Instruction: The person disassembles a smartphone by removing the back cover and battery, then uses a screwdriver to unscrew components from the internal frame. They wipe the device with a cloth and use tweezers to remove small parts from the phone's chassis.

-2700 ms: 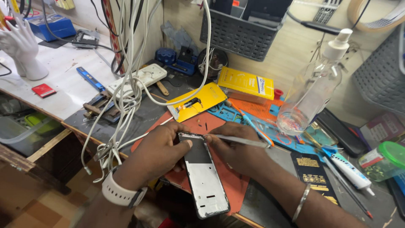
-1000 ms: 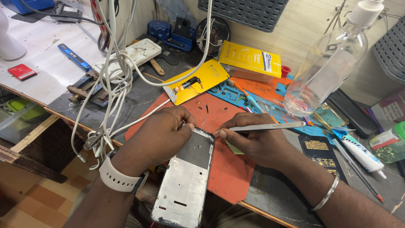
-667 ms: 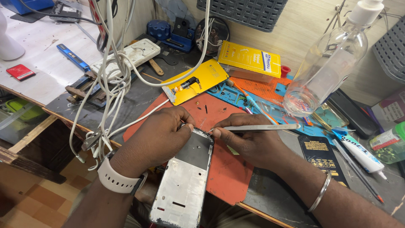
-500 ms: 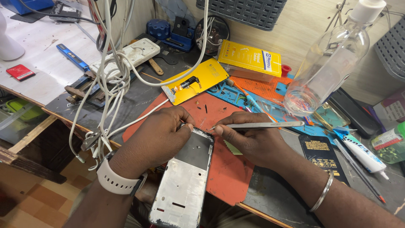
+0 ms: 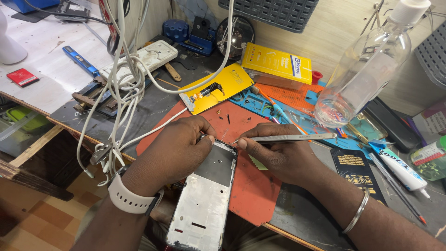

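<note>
Phone frame [image 5: 204,200], metal and bare, lies on an orange mat [image 5: 253,190] at the bench edge. Left hand [image 5: 174,148] grips its top corner. Right hand [image 5: 274,153] pinches tweezers [image 5: 288,137], tips at the frame's top edge.

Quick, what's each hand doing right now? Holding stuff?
Left hand: closed on the top edge of the phone frame, holding it.
Right hand: closed on the metal tweezers, tip at the frame's top corner.
</note>
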